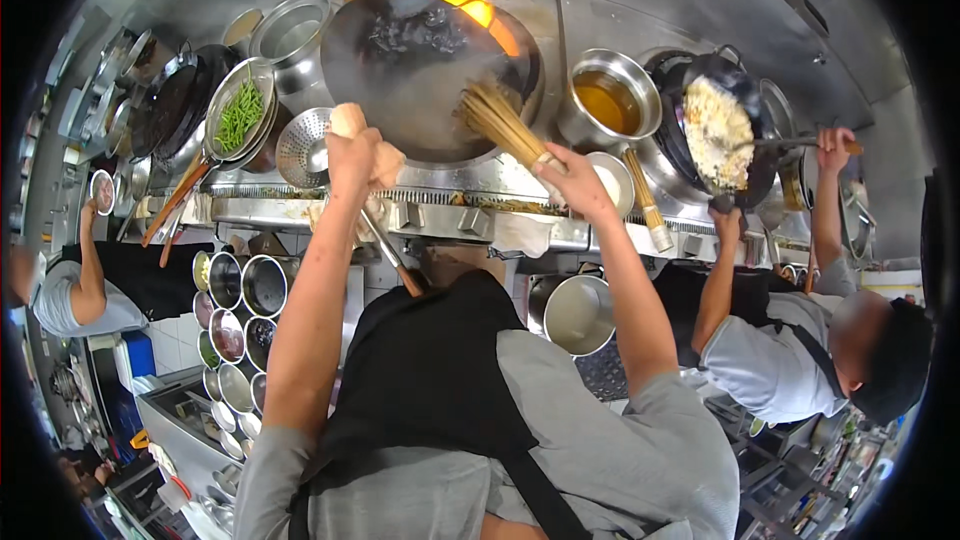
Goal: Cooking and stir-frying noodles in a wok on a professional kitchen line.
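My left hand [352,162] is closed on a pale folded cloth [386,166] at the near left rim of a large dark wok [385,90]. Whether the cloth also wraps a wok handle is hidden. In my right hand [575,180] is a bamboo wok brush [505,128], its splayed bristle end over the right side of the wok. Liquid glistens in the wok's far part, and orange flame [470,5] rises behind it. Just left of my left hand rests a perforated skimmer [303,148].
A pot of amber oil [610,100] and a second bamboo brush [648,200] stand to the right. Farther right, a co-worker [790,350] handles a wok of fried rice [718,130]. Green beans [240,118] lie in a strainer at left. Another person [85,290] is at far left.
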Demonstrator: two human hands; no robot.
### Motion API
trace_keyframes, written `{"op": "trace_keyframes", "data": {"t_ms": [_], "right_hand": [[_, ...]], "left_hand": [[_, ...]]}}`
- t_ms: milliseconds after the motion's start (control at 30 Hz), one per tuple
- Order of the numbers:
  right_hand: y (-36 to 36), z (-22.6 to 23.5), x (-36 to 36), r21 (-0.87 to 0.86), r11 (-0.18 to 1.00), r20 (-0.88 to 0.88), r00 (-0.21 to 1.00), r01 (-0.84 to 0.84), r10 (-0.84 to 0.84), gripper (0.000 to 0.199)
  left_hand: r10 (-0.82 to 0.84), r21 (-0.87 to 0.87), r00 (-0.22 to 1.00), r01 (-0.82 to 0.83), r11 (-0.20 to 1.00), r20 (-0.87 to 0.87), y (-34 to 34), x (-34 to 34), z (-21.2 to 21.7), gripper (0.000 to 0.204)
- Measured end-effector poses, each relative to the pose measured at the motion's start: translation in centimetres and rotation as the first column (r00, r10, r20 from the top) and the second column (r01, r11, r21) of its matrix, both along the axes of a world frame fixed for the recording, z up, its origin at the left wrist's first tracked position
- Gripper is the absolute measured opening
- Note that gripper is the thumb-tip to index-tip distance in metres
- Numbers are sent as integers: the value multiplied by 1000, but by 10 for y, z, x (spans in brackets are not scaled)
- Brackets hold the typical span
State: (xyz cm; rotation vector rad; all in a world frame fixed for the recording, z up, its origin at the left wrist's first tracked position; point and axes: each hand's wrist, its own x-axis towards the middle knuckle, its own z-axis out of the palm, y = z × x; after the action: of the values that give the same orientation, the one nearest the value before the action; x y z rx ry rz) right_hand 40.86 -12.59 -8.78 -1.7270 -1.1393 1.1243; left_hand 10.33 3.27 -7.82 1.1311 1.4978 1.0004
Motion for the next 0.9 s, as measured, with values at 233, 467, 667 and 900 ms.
{"op": "trace_keyframes", "data": {"t_ms": [233,467,667,900], "right_hand": [[0,-37,-17,112,984,418,905,-136,78,62],[43,-40,-24,214,971,351,936,-110,28,65],[63,-60,-19,278,957,275,961,-83,3,64],[60,-71,-31,41,999,702,711,-13,-20,62]], "left_hand": [[45,222,899,58,973,-435,18,40,46,59],[31,255,836,132,958,-548,7,92,121,70],[11,390,798,282,877,-602,-16,92,102,49],[12,326,835,202,923,-550,-18,34,63,48]]}}
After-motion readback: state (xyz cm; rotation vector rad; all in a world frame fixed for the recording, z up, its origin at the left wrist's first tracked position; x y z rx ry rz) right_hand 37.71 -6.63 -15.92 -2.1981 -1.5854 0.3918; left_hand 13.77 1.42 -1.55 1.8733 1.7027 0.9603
